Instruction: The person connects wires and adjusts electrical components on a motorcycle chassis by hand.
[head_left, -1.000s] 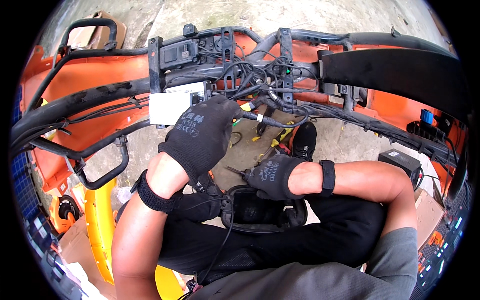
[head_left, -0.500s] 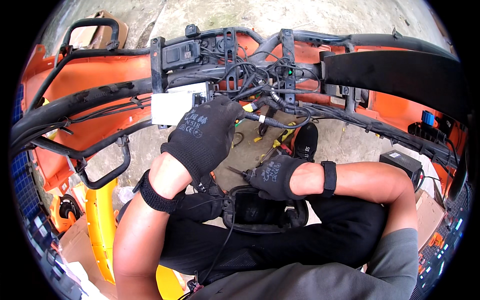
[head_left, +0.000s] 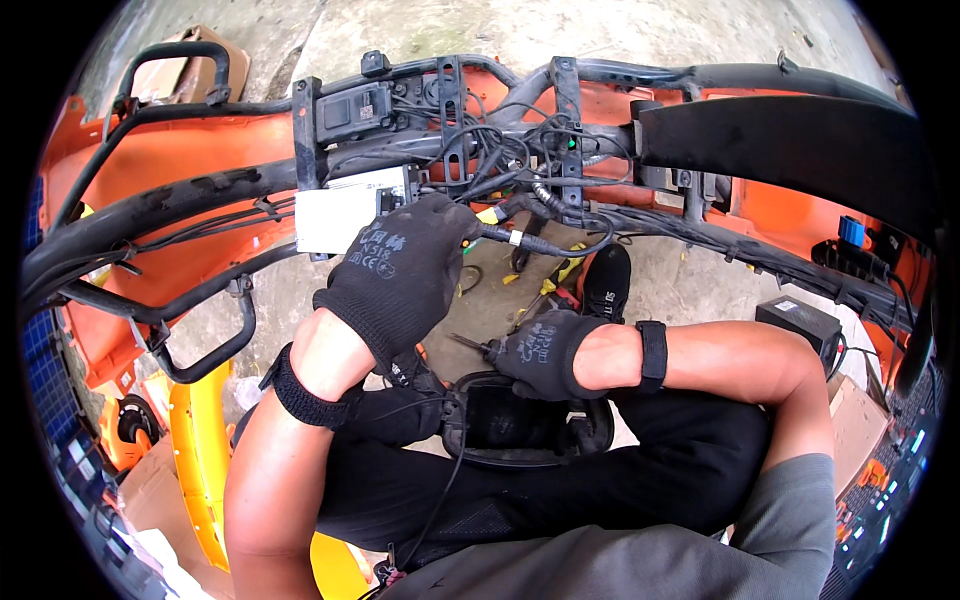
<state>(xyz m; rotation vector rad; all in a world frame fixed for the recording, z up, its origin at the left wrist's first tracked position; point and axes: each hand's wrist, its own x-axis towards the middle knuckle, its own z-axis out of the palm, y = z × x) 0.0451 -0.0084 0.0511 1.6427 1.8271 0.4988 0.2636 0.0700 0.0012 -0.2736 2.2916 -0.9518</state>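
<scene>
My left hand [head_left: 405, 265], in a black knit glove, is closed at the edge of a white box [head_left: 335, 220] on the dark tube frame. Its curled fingers grip a black cable [head_left: 530, 242] with a white band, which runs out to the right; the cable's end is hidden by the glove. Lower and to the right, my right hand [head_left: 545, 355], gloved alike, is closed around a dark tool with a thin pointed tip [head_left: 468, 343]. The tool's handle is covered by the fingers, so its exact kind does not show. Below this hand lies a black open-topped case [head_left: 515, 425].
A tangle of black wires [head_left: 500, 160] crosses the frame above orange body panels [head_left: 240, 145]. Yellow-handled tools [head_left: 558, 280] lie on the concrete beside my shoe [head_left: 605, 285]. A black box [head_left: 800, 325] stands at right, a yellow panel [head_left: 200, 460] at left.
The whole view has shifted slightly, the frame sitting a little further left in it. Both hands keep their grips and nearly the same places.
</scene>
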